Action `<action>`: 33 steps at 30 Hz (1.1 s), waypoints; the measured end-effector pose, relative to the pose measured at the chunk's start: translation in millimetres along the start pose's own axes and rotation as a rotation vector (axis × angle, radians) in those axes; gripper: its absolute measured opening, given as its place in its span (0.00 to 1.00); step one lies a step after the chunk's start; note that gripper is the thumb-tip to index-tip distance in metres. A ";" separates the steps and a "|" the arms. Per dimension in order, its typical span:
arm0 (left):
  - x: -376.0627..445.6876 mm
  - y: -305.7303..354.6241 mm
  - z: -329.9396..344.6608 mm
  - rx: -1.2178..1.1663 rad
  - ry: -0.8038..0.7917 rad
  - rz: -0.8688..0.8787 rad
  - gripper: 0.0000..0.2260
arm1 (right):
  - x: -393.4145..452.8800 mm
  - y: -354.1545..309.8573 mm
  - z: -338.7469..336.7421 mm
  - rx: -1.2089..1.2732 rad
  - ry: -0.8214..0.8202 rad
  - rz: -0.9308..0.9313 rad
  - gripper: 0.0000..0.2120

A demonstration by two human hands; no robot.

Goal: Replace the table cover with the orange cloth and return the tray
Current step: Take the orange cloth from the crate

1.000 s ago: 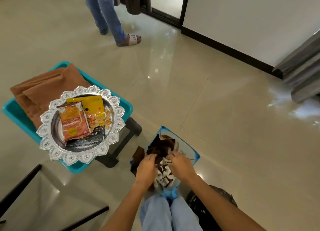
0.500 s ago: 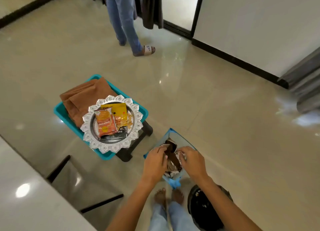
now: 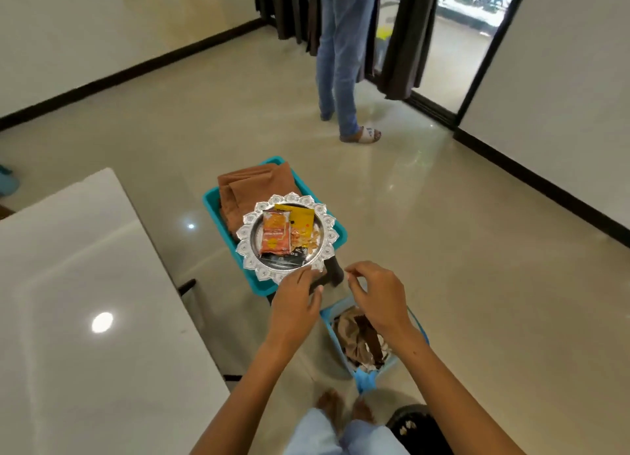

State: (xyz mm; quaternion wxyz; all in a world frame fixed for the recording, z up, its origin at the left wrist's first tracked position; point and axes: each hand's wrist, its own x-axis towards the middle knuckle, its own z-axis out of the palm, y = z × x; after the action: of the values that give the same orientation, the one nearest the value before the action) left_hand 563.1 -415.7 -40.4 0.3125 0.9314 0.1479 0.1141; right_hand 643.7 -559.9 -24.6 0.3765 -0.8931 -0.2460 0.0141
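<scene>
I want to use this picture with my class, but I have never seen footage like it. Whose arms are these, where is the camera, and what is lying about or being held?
There is no machine here. The camera sits on a person's head and looks down, so the two arms are the wearer's own. The left hand reaches, fingers fairly straight, to the near rim of an ornate silver tray; whether it touches is unclear. The right hand hovers loosely curled and empty above a blue bag of crumpled brown and white cloth on the floor. The tray carries snack packets and rests on a teal bin, partly over a folded orange cloth. A bare white table stands on the left. Another person stands near the doorway.
</scene>
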 end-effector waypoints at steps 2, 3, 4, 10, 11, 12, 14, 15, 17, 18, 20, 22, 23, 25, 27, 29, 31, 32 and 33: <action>-3.8 -7.7 -11.5 0.007 0.039 -0.047 0.14 | 6.4 -13.4 8.1 0.003 -0.026 -0.059 0.05; -4.2 -13.8 -16.5 0.016 0.053 -0.070 0.14 | 10.1 -19.7 13.9 0.007 -0.035 -0.084 0.05; -4.7 -19.9 -22.1 0.023 0.067 -0.093 0.14 | 13.8 -26.1 20.1 0.009 -0.048 -0.106 0.05; -4.0 -63.3 -65.8 0.008 0.140 -0.260 0.15 | 45.7 -68.4 70.1 0.031 -0.102 -0.181 0.06; -3.1 -71.1 -73.6 -0.005 0.143 -0.285 0.16 | 51.2 -76.4 78.7 0.031 -0.107 -0.192 0.06; -1.5 -78.7 -81.8 -0.011 0.142 -0.305 0.16 | 56.8 -84.1 87.2 0.021 -0.111 -0.200 0.06; 3.1 -96.1 -100.8 -0.008 0.136 -0.337 0.17 | 67.9 -100.5 105.8 0.005 -0.113 -0.206 0.06; 5.7 -104.4 -110.2 -0.002 0.139 -0.348 0.17 | 73.8 -108.7 114.6 0.013 -0.113 -0.207 0.06; 11.8 -121.2 -127.7 0.021 0.155 -0.355 0.17 | 86.3 -123.1 129.7 0.036 -0.111 -0.219 0.05; 15.0 -129.8 -135.0 0.029 0.163 -0.362 0.17 | 92.6 -129.9 136.6 0.035 -0.114 -0.227 0.04; 22.2 -144.4 -145.5 0.026 0.177 -0.379 0.17 | 105.8 -141.0 148.8 0.007 -0.114 -0.236 0.04; 32.8 -155.4 -150.8 0.015 0.184 -0.394 0.16 | 120.4 -149.8 159.9 -0.008 -0.106 -0.229 0.05; 40.3 -160.9 -152.0 0.016 0.192 -0.396 0.16 | 129.0 -153.2 165.9 -0.014 -0.100 -0.230 0.05; 58.1 -171.6 -153.6 0.014 0.211 -0.398 0.16 | 147.7 -156.1 179.0 -0.027 -0.106 -0.229 0.05; 79.6 -182.1 -153.1 -0.021 0.215 -0.399 0.16 | 169.0 -153.7 194.2 -0.042 -0.128 -0.221 0.06; 104.8 -189.7 -153.8 -0.029 0.214 -0.393 0.15 | 193.4 -148.7 209.2 -0.045 -0.146 -0.207 0.06; 134.5 -193.8 -152.9 -0.023 0.286 -0.310 0.13 | 221.0 -142.0 223.0 -0.041 -0.154 -0.214 0.05; 149.7 -196.6 -149.8 -0.017 0.344 -0.261 0.15 | 235.4 -137.9 230.2 -0.041 -0.164 -0.214 0.04; 165.3 -200.0 -146.2 -0.007 0.393 -0.221 0.18 | 250.3 -131.8 238.0 -0.042 -0.174 -0.217 0.05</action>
State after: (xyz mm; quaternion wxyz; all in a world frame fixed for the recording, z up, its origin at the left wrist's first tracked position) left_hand 631.4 -126.0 -29.9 0.2917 0.8681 0.3067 0.2592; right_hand 757.0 -210.5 -65.5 0.3341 -0.8644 -0.3729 0.0453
